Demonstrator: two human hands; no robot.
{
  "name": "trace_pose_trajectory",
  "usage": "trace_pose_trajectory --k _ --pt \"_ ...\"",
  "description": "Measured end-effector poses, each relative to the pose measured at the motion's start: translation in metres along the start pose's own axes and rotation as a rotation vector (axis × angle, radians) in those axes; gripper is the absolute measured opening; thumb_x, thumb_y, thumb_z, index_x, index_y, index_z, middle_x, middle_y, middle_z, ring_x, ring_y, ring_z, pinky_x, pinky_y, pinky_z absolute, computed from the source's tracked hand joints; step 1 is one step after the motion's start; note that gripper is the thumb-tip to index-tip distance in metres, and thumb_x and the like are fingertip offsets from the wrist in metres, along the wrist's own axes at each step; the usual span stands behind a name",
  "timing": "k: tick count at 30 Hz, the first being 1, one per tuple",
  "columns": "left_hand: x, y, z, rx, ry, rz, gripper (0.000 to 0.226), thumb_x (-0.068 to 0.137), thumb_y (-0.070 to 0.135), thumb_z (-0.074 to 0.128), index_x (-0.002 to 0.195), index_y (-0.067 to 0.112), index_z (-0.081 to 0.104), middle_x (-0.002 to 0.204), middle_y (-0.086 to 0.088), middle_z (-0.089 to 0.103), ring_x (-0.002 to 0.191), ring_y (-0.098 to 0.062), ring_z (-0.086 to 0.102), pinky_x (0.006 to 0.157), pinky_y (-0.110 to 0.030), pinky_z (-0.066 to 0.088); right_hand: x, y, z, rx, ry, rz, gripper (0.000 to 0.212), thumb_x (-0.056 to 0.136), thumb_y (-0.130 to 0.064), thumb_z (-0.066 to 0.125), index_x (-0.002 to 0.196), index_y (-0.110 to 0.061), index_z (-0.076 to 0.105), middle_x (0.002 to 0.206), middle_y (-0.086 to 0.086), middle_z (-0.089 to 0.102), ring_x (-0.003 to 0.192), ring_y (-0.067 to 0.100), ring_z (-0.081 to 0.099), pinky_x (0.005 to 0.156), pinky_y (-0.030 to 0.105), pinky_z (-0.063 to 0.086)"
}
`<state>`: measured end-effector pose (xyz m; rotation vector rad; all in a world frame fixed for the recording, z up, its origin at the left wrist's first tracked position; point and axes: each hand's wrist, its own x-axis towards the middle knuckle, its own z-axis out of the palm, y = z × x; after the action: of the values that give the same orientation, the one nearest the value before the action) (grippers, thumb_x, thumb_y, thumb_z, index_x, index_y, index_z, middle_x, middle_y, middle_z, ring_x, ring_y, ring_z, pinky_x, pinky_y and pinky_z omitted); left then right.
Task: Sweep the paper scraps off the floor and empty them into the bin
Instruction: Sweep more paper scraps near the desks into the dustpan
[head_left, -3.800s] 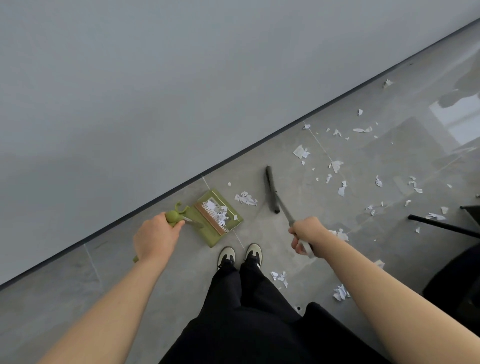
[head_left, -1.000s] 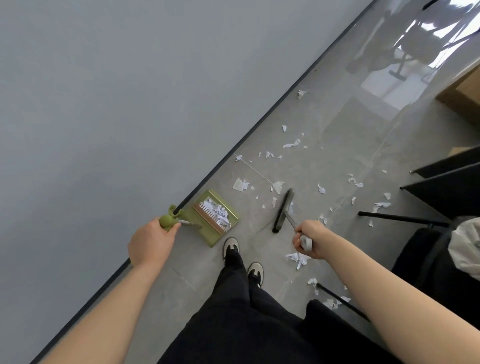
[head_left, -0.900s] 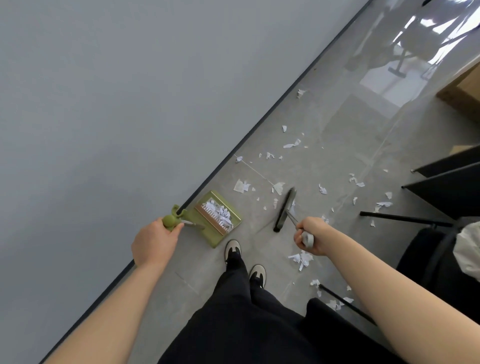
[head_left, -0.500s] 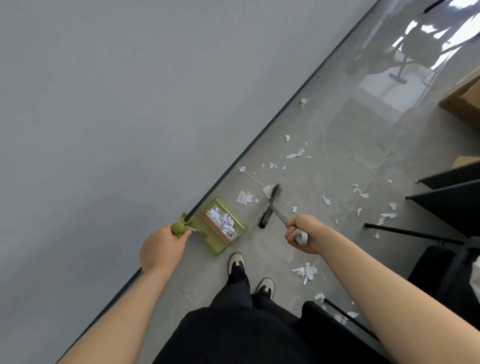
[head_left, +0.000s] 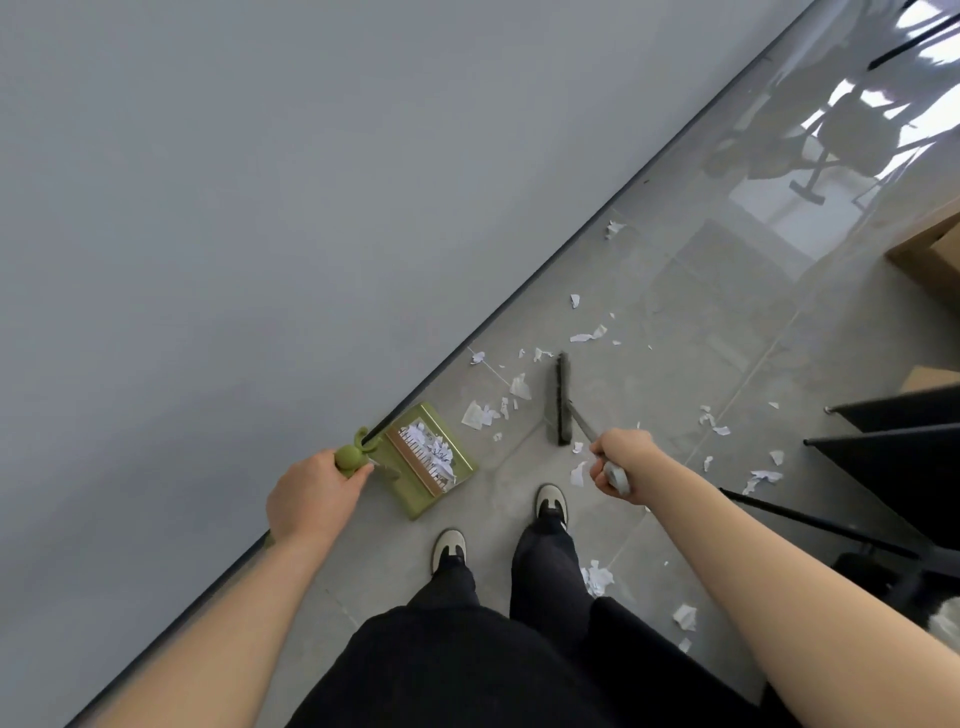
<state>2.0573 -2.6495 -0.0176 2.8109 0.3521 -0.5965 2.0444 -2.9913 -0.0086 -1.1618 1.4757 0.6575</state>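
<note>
I see even, soft daylight; bright window glare mirrors off the glossy floor (head_left: 675, 322) at upper right. Shadows are faint. Wide-angle bending skews the frame edges; focus looks crisp throughout.

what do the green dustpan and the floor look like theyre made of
Green dustpan: probably moulded plastic, matte olive, judging by its rounded knob handle and even colour; metal cannot be ruled out.
Floor: likely polished grey stone or ceramic tile, given thin grout lines and glossy reflections of a window and furniture.
</note>
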Motion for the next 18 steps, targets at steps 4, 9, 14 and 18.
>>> trace_pose_trajectory --k 4,9,14,18 --pt "-0.003 0.017 0.005 -0.020 0.017 -0.072 0.035 0.087 0.056 0.060 0.081 0.022 0.068 0.070 0.001 0.062 0.067 -0.025 0.055 0.057 -0.028 0.045 0.015 -0.036 -0.018 -0.059 0.042 -0.011 0.025 0.094 0.001 0.037 0.072 -0.011 0.036 0.066 0.004 0.033 0.049 0.015 0.032 0.032 0.011 0.028" --pt "-0.014 0.047 0.009 -0.003 0.037 -0.140 0.038 0.088 0.058 0.057 0.079 0.023 0.066 0.064 0.003 0.059 0.063 -0.022 0.054 0.052 -0.027 0.038 0.035 -0.083 -0.041 -0.221 0.023 -0.034 0.019 0.095 0.000 0.038 0.078 -0.010 0.038 0.069 0.007 0.038 0.048 0.015 0.036 0.032 0.012 0.032" --pt "-0.033 0.068 0.023 0.002 0.080 -0.201 0.036 0.088 0.059 0.057 0.084 0.024 0.066 0.066 0.004 0.060 0.063 -0.021 0.053 0.051 -0.027 0.040 0.049 -0.118 -0.049 -0.424 -0.031 -0.060 0.011 0.091 0.000 0.042 0.093 -0.010 0.040 0.072 0.006 0.034 0.052 0.016 0.035 0.033 0.015 0.033" --pt "-0.057 0.081 0.033 -0.020 0.112 -0.268 0.036 0.087 0.057 0.060 0.078 0.022 0.061 0.064 0.001 0.058 0.062 -0.022 0.052 0.051 -0.028 0.039 0.055 -0.126 -0.054 -0.783 -0.073 -0.225 0.015 0.085 0.007 0.046 0.094 -0.005 0.045 0.070 0.010 0.039 0.051 0.018 0.037 0.041 0.020 0.035"
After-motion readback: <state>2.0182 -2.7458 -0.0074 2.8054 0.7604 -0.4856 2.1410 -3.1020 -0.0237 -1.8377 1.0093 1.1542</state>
